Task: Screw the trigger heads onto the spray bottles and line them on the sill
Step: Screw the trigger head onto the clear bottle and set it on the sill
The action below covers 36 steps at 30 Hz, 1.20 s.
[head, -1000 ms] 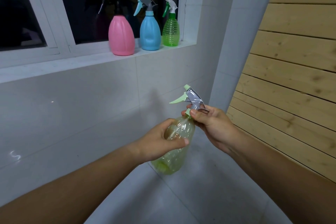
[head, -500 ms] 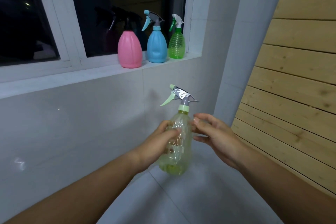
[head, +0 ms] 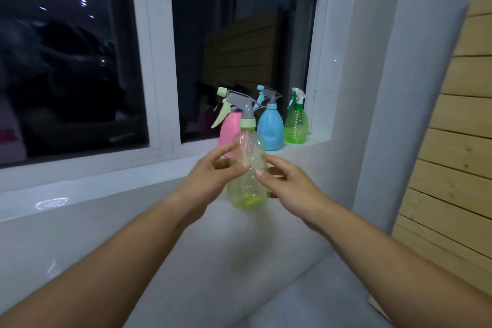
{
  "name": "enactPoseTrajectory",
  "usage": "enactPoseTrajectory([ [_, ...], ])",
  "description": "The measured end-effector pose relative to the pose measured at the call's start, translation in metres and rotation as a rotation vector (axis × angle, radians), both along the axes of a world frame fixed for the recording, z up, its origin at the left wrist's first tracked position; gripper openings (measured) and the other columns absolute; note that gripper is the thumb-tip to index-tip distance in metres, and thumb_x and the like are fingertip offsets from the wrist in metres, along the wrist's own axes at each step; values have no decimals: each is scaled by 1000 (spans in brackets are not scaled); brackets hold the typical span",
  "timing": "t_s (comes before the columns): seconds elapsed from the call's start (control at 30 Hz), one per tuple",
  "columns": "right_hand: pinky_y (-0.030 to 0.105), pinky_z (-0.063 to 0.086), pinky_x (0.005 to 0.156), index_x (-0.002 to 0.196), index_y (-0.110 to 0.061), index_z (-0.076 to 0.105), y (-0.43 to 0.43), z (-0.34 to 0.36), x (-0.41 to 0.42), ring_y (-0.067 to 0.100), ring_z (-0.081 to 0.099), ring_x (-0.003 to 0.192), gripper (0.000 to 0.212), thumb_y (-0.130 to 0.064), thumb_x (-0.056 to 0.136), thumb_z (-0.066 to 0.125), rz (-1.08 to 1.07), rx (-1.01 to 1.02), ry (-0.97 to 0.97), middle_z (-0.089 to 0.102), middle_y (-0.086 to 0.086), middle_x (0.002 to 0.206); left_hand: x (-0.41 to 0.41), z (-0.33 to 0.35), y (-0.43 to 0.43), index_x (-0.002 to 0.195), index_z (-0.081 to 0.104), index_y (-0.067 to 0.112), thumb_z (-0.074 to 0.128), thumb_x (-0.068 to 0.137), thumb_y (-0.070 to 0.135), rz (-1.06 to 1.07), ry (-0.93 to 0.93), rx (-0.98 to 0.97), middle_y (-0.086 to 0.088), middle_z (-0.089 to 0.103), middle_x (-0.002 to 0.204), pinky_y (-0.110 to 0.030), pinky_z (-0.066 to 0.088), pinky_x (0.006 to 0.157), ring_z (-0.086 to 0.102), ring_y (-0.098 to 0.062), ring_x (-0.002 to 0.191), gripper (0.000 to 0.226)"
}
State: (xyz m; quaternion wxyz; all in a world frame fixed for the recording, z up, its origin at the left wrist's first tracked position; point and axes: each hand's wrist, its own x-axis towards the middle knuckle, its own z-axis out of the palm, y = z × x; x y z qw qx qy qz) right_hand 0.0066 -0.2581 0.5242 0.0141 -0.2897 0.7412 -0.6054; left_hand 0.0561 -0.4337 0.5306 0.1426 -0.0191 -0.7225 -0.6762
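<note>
Clear yellowish plastic spray bottle (head: 247, 181) held upright in mid-air in front of the sill (head: 106, 184), both hands on its body. Left hand (head: 210, 176) grips from the left, fingers (head: 241, 165) curled onto the bottle front; right hand (head: 287, 186) grips from the right, fingers pressed on the bottle. Grey trigger head (head: 241, 104) with pale green lever, nozzle tip and collar sits on the neck, lever pointing left. Bottle body ribbed, dimpled, see-through, greenish at the base. No readable labels or writing anywhere. On the white sill behind: pink bottle (head: 229, 128), partly hidden by the held bottle, then blue bottle (head: 270, 128), then ribbed transparent green bottle (head: 296, 125) nearest the window corner; blue and green clearly have heads on. Dark window glass (head: 80, 61), white frame. Wood plank wall (head: 452, 141) on the right, grey glossy tiled wall below the sill.
</note>
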Motion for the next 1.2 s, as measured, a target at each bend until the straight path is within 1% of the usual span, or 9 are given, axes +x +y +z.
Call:
enactPoseTrajectory([
  [0.13, 35, 55, 92, 135, -30, 53, -55, 25, -18, 17, 65, 105, 49, -32, 88, 67, -61, 8, 70, 66, 1, 113, -11, 27, -41, 127, 69, 29, 79, 87, 22, 97, 50, -53, -12, 76, 115, -42, 53, 92, 72, -32, 109, 42],
  [0.27, 43, 55, 94, 135, -27, 53, -101, 34, -32, 20, 67, 105, 46, -24, 90, 65, -33, -23, 43, 70, 9, 113, -22, 40, -75, 121, 72, 25, 83, 83, 21, 238, 82, -53, -8, 76, 108, -30, 52, 76, 72, -18, 92, 40],
  [0.4, 46, 56, 91, 128, -29, 55, -126, 35, -42, 21, 71, 96, 37, -20, 93, 59, -28, -17, 34, 74, 5, 103, -34, 39, -94, 118, 71, 15, 86, 80, 19, 323, 80, -44, -8, 78, 104, -15, 45, 54, 68, -5, 69, 41],
  [0.53, 47, 55, 91, 125, -31, 57, -142, 30, -55, 20, 71, 93, 31, -23, 95, 53, -53, -10, 22, 73, -1, 100, -46, 32, -107, 118, 69, 15, 87, 79, 17, 355, 89, -37, -7, 77, 97, -8, 43, 43, 66, 5, 52, 43],
  [0.7, 44, 55, 93, 127, -37, 59, -153, 24, -66, 19, 67, 100, 35, -22, 97, 47, -36, 3, 11, 70, -2, 112, -57, 22, -114, 114, 61, 25, 90, 76, 22, 426, 96, -14, 2, 74, 92, -14, 47, 48, 70, -4, 65, 47],
  [0.83, 31, 51, 72, 133, -36, 55, -158, 22, -69, 14, 63, 80, 38, -25, 97, 48, -40, 19, 58, 71, 3, 102, -64, 18, -119, 109, 58, 32, 89, 77, 26, 444, 118, -18, 4, 72, 93, -24, 46, 60, 69, -8, 76, 45],
  [0.97, 38, 54, 88, 133, -40, 53, -159, 18, -69, 23, 67, 100, 39, -24, 98, 47, -34, 23, 66, 70, 8, 110, -66, 14, -122, 113, 60, 33, 88, 78, 27, 438, 125, -40, 4, 70, 89, -24, 50, 64, 70, -9, 78, 45],
  [1.1, 37, 53, 91, 134, -43, 51, -161, 16, -70, 22, 67, 102, 41, -23, 98, 46, -7, 21, 73, 70, 4, 111, -69, 10, -123, 128, 58, 27, 87, 79, 30, 458, 122, -94, -5, 71, 101, -36, 60, 81, 73, -21, 91, 57],
  [1.2, 32, 53, 87, 135, -43, 49, -163, 14, -71, 21, 66, 103, 42, -24, 97, 47, -2, 23, 79, 69, 3, 112, -70, 9, -124, 130, 57, 26, 86, 79, 33, 466, 138, -113, -4, 71, 102, -29, 58, 73, 74, -18, 89, 60],
])
